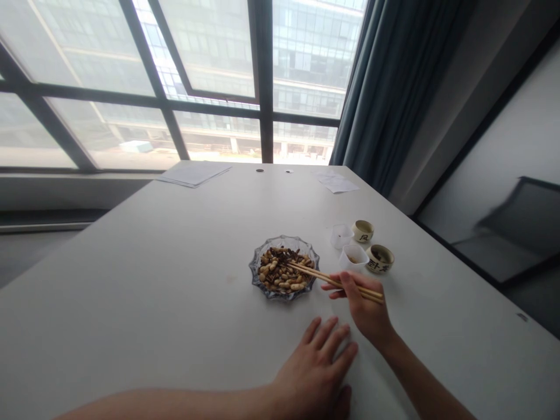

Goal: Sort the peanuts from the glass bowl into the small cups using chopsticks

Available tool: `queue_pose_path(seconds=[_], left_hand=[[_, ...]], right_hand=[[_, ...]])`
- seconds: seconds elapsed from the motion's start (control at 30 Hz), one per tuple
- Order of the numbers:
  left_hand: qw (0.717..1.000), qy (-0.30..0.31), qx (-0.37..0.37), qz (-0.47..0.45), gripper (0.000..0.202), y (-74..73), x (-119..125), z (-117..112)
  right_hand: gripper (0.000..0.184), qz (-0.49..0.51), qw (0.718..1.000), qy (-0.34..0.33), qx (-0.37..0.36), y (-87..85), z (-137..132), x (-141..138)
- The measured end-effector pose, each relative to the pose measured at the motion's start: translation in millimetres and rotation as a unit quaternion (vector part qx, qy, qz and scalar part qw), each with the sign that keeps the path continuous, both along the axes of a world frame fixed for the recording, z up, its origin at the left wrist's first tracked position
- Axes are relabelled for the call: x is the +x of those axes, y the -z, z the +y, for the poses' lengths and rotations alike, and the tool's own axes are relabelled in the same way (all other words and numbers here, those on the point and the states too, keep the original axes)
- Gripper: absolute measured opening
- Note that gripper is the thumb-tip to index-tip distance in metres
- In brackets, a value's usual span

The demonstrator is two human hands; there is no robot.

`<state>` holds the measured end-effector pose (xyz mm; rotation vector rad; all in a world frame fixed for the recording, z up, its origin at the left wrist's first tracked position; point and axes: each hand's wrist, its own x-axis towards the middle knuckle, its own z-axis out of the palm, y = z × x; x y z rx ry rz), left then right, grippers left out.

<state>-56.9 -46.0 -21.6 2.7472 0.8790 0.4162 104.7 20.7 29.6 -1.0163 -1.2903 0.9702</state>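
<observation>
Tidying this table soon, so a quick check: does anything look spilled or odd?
Nothing looks spilled. The one oddity is in the glass dish under the chopsticks in the right hand: the peanuts are mixed with dark pieces that I can't identify.

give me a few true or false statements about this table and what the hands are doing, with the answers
1. The right hand holds wooden chopsticks over a glass dish. True.
2. The left hand grips the dish. False: it lies palm down on the table, apart from the dish.
3. The chopstick tips reach among peanuts in the dish. True.
4. Two ceramic cups stand left of the dish. False: they stand to its right, beside clear plastic cups.
5. Sheets of paper lie near the table's far edge. True.
</observation>
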Motion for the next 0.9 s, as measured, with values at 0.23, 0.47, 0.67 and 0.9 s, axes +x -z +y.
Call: queue_pose_path(seconds=[0.23,0.47,0.67,0.9], left_hand=[[1.0,0.003,-0.005,0.002,0.061,-0.7,-1,0],[1.0,0.006,-0.009,0.003,0.059,-1.3,-1,1],[1.0,0.003,-0.014,0.008,0.059,-1.6,-1,-1],[1.0,0.008,-0.018,0.012,0.059,-5.1,-3,0]], right_hand=[[0.039,0.011,1.0,0.012,0.001,5.2,-1,-7],[0.043,0.042,0.995,0.089,0.033,-9.1,2,2],[0.045,0.06,0.964,0.245,0.085,-26.0,16,34],[0.048,0.035,0.957,0.277,0.083,-15.5,34,58]])
